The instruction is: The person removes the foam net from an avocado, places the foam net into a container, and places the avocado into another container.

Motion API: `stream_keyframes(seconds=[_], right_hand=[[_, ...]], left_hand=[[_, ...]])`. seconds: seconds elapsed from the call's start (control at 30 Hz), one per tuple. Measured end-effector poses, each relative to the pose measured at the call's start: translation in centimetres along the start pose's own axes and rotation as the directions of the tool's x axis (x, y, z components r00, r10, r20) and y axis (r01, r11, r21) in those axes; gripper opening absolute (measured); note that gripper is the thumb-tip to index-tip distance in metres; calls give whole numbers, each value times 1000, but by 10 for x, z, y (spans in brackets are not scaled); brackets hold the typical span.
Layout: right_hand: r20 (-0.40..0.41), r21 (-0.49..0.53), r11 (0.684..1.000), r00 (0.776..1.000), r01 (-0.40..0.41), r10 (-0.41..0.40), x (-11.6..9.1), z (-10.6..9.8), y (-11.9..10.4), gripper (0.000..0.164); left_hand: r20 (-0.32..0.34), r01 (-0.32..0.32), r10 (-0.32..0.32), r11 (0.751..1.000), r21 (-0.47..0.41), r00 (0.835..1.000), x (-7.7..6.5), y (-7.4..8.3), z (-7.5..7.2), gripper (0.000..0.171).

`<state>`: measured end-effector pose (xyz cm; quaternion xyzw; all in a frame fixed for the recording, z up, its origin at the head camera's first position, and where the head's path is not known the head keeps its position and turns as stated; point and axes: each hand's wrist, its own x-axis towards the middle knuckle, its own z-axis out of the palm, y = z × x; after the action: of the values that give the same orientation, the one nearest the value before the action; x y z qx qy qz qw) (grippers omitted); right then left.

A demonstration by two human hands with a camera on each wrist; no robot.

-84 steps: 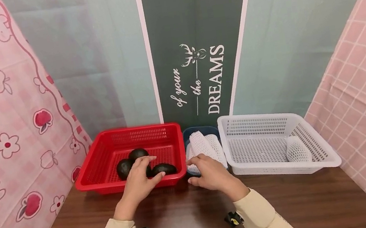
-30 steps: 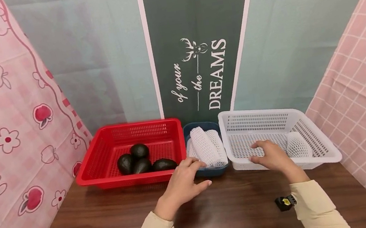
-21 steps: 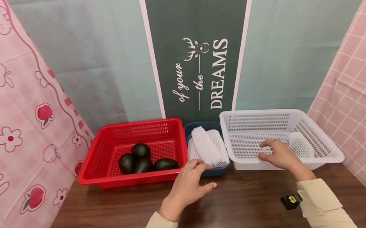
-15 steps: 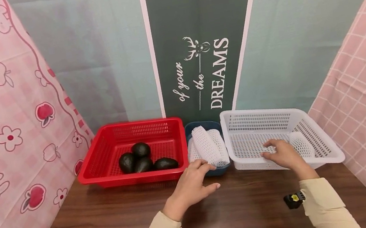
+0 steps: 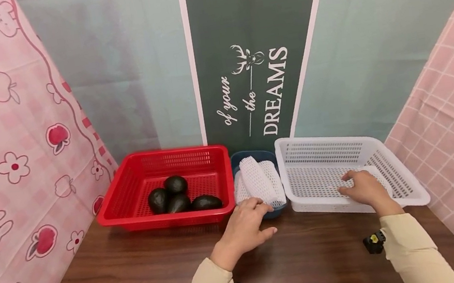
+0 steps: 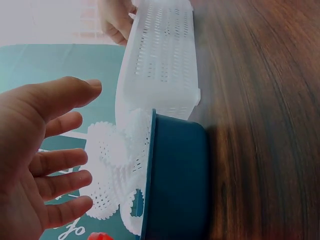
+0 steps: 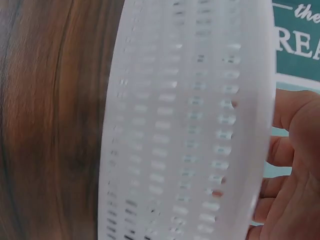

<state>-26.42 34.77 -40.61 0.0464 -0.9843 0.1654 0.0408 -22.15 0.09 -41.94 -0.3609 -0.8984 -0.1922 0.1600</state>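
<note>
My left hand (image 5: 246, 226) hovers at the front edge of the small blue bin (image 6: 180, 170), fingers spread and nothing held. White foam net sleeves (image 5: 258, 183) lie piled in that bin; the left wrist view shows the fingers apart from them. Over the front part of the white basket (image 5: 323, 139) is my right hand (image 5: 366, 186), thumb and forefinger apart. It largely covers a white net-wrapped piece (image 5: 379, 175) in the basket's right side. In the right wrist view the basket wall hides part of the fingers.
A red basket (image 5: 168, 219) on the left contains several dark avocados (image 5: 179, 203). The three containers stand in a row against the green cloth backdrop (image 5: 146, 75). Brown wooden table (image 5: 141, 276) stretches in front of them, with pink cloths (image 5: 35, 155) at both sides.
Both hands have moved right: the left from over the red basket to the blue bin, the right from the blue bin into the white basket. The wrapped piece is now mostly covered.
</note>
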Motion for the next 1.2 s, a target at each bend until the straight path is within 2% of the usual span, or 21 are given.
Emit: stream_keyframes(seconds=[0.2, 0.5, 0.7, 0.93, 1.1, 1.2], right_hand=[[50, -18, 996, 995, -90, 90, -2, -3, 15, 47], [27, -69, 994, 996, -81, 83, 1, -7, 37, 46], [74, -75, 987, 986, -141, 147, 4, -11, 51, 52], [85, -84, 984, 983, -154, 161, 5, -13, 64, 55], [119, -89, 977, 972, -194, 204, 5, -16, 73, 56], [134, -87, 977, 970, -193, 203, 7, -18, 78, 58]], left_hand=[[-13, -7, 7, 1000, 4, 1000, 4, 2, 5, 37], [22, 3, -4, 1000, 8, 1000, 6, 3, 11, 37], [16, -27, 27, 999, 18, 1000, 9, 9, 15, 35], [23, -41, 40, 999, 32, 999, 9, 15, 19, 34], [18, -66, 65, 997, 42, 998, 9, 18, 22, 35], [12, -79, 79, 996, 50, 997, 9, 19, 24, 35]])
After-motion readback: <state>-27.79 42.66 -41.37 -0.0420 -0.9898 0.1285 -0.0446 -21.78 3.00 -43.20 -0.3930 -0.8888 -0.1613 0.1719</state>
